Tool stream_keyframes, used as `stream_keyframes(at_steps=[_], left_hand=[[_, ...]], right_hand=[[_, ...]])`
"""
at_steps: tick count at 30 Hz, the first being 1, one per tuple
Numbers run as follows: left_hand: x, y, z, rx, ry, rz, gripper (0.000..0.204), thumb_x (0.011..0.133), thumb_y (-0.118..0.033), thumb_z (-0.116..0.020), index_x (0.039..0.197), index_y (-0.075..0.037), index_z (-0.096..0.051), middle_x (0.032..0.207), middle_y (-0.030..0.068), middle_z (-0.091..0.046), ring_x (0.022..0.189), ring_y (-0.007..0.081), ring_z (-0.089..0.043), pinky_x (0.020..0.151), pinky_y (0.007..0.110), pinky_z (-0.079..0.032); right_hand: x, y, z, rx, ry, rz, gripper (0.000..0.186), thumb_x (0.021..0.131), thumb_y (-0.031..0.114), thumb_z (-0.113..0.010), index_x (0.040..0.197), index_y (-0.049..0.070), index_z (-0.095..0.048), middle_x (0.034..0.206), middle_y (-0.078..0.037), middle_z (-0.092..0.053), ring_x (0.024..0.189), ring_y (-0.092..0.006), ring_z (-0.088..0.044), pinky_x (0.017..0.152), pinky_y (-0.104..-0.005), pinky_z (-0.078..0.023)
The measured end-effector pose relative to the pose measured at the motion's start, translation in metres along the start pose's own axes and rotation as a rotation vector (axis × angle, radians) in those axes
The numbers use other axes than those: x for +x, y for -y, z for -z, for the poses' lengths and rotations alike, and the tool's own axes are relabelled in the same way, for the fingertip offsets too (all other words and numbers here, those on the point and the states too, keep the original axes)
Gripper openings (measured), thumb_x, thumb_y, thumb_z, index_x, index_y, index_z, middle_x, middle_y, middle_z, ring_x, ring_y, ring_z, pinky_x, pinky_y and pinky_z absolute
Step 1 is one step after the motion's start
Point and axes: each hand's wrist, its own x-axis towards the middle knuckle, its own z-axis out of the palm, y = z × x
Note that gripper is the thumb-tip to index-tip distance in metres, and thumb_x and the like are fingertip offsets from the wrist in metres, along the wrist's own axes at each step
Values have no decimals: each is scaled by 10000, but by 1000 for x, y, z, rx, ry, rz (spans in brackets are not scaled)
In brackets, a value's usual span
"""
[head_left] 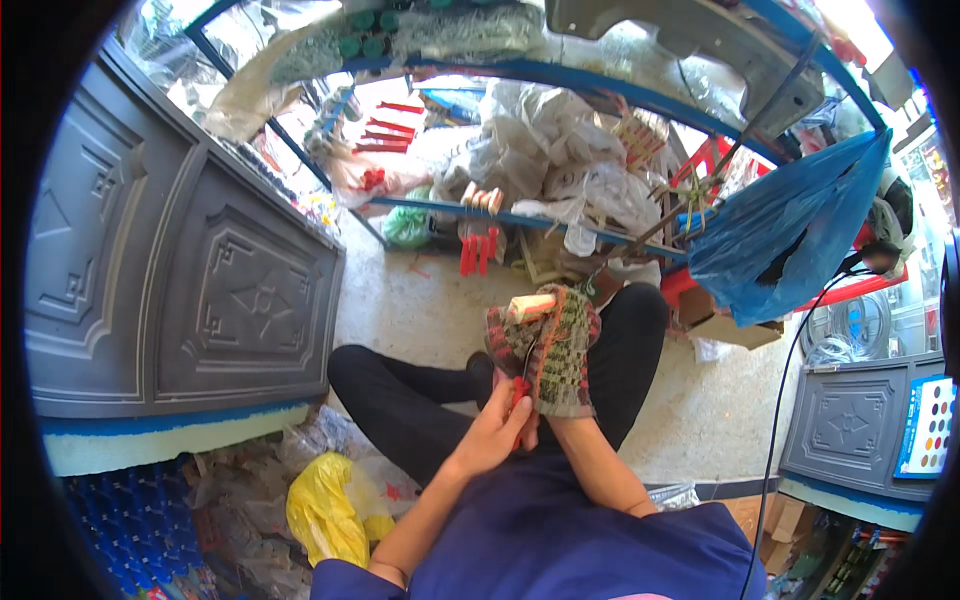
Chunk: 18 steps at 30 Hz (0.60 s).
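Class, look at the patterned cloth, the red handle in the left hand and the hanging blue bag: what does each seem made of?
Patterned cloth: probably knitted or woven yarn, matte, from its coarse texture. Red handle: possibly smooth plastic, from its bright colour; too small to be sure. Blue bag: likely thin plastic film, shiny, from its creases and highlights.

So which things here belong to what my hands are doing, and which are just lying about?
In use:
- red-handled tool, held in the left hand
- patterned knit fabric, hiding the right hand
- pale piece, against the fabric

Apparently just around:
- yellow bag
- blue plastic bag, hanging
- cardboard box
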Motion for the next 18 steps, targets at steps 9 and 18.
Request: stream_keyframes(at_steps=[9,18], left_hand=[[27,-17,2,434,-311,-206,204,1034,-224,-507,1023,-28,-561,760,116,-606,602,259,-578,580,363,-452],[37,-20,1,799,-485,-347,200,996,-182,-508,1058,4,-546,832,301,-637,827,524,-601,660,568,-447]], right_hand=[[6,-43,67,-1114,46,228,556,934,170,-595,1433,8,-410,1301,-136,-528,1245,-241,-499,1093,-345,-379],[31,-30,48,-1595,60,567,651,915,305,-573,1450,-19,-394,1404,-200,-478,1328,-344,-430,1166,-457,-280]])
